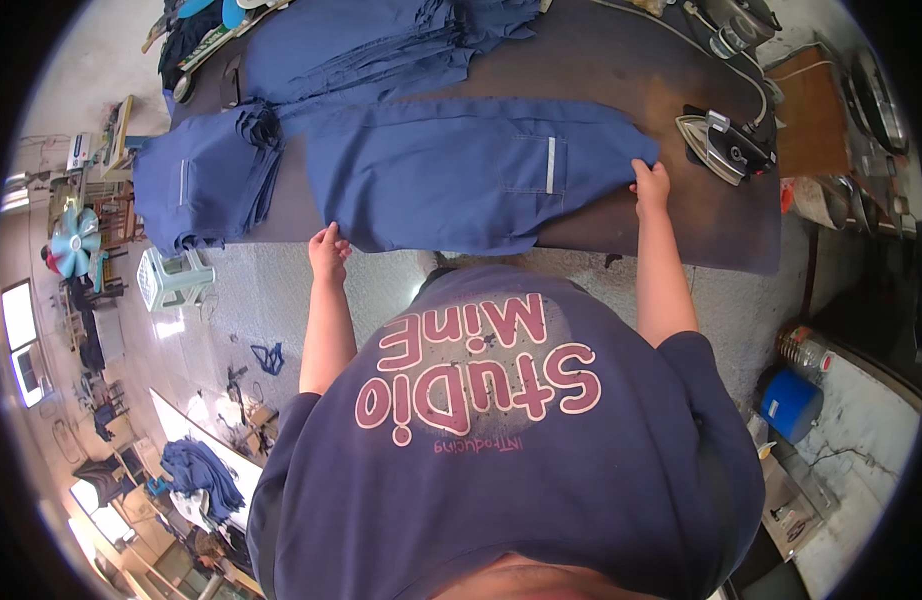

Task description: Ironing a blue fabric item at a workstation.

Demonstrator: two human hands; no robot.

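Note:
A blue fabric garment piece (431, 172) lies spread across the ironing table (603, 75). It has a stitched pocket (532, 165) with a pale strip. My left hand (330, 251) pinches the cloth's near left corner between thumb and fingers. At the right end, my right hand (650, 184) grips the tapered edge. A steam iron (723, 146) rests to the right of that hand, its metal soleplate turned partly to the side. Left of the spread piece is a stack of similar blue pieces (213, 172), the top one also bearing a pocket with a pale strip.
A larger pile of blue cloth (371, 45) covers the table's far side. The iron's cord (757, 97) runs to the far right. A plastic stool (174, 277) and a fan (76, 241) stand at left. A blue drum (791, 405) is on the right; another person (213, 547) sits lower left.

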